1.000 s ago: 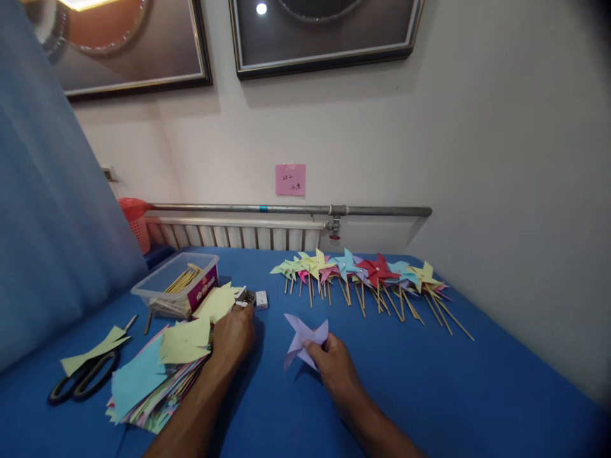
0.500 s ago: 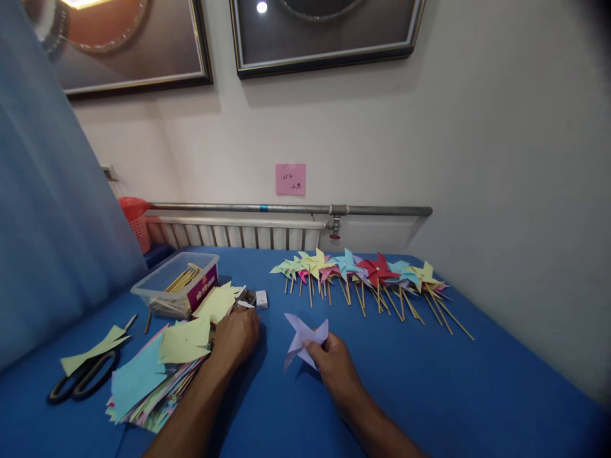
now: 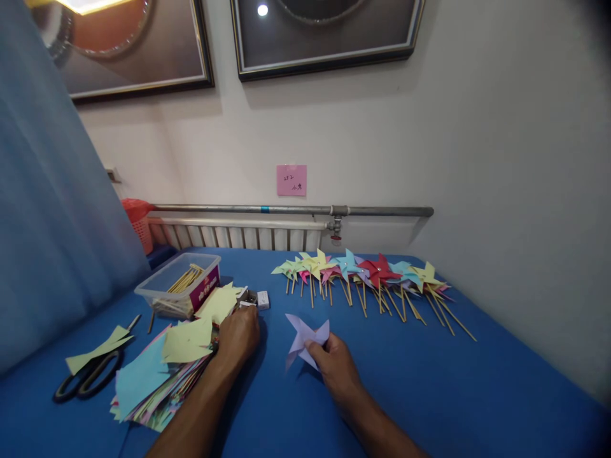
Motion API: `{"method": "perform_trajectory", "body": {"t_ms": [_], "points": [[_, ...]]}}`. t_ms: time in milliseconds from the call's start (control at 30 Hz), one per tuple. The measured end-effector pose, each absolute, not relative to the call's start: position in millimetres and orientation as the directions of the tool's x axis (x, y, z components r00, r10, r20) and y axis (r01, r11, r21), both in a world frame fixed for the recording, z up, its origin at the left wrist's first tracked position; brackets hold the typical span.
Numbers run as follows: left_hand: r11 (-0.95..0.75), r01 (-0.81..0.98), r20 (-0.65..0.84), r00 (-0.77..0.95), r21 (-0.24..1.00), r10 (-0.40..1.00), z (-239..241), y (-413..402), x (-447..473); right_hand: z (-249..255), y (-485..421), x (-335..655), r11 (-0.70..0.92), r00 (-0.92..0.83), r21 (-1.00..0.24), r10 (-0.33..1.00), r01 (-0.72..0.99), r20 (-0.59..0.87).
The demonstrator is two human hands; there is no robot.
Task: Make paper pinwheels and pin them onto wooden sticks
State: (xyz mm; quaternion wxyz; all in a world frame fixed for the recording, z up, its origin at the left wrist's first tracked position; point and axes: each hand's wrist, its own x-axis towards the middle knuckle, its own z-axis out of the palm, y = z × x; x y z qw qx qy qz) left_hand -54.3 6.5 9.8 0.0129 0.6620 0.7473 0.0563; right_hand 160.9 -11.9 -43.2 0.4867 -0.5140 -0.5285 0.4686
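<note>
A lilac paper pinwheel, folded to its centre and without a stick, is pinched between the thumb and fingers of my right hand above the blue table. My left hand is curled, knuckles up, at the near side of a small open box of tiny items. Its fingertips are hidden, so whatever they grip cannot be seen. Beside that box lies a small white box. Just left of my left hand are cut yellow paper sheets on top of a stack of coloured paper.
A clear plastic tub of wooden sticks stands at the left. Black-handled scissors lie nearer, under a yellow paper strip. Finished pinwheels on sticks line the table's far right. A blue curtain hangs left; pipes run along the wall.
The whole view has shifted very slightly. Both hands stay almost where they were, the right still holding the lilac pinwheel and the left still at the small box.
</note>
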Motion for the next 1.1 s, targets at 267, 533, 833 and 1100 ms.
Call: {"method": "perform_trajectory", "body": {"t_ms": [267, 533, 833, 1100], "points": [[0.061, 0.986, 0.113, -0.079, 0.156, 0.991, 12, 1, -50, -44, -10, 161, 0.024, 0.002, -0.997, 1.000, 0.075, 0.024], [0.139, 0.987, 0.149, -0.150, 0.082, 0.977, 18, -1, -52, -44, -9, 161, 0.017, 0.004, -0.997, 1.000, 0.071, 0.018], [0.144, 0.989, 0.187, -0.147, 0.028, 0.971, 19, -2, -53, -55, -4, 159, 0.022, 0.027, -0.996, 0.999, 0.081, 0.024], [0.153, 0.987, 0.153, -0.159, 0.052, 0.975, 17, -1, -56, -48, -8, 159, 0.021, 0.006, -0.999, 1.000, 0.047, 0.021]]}}
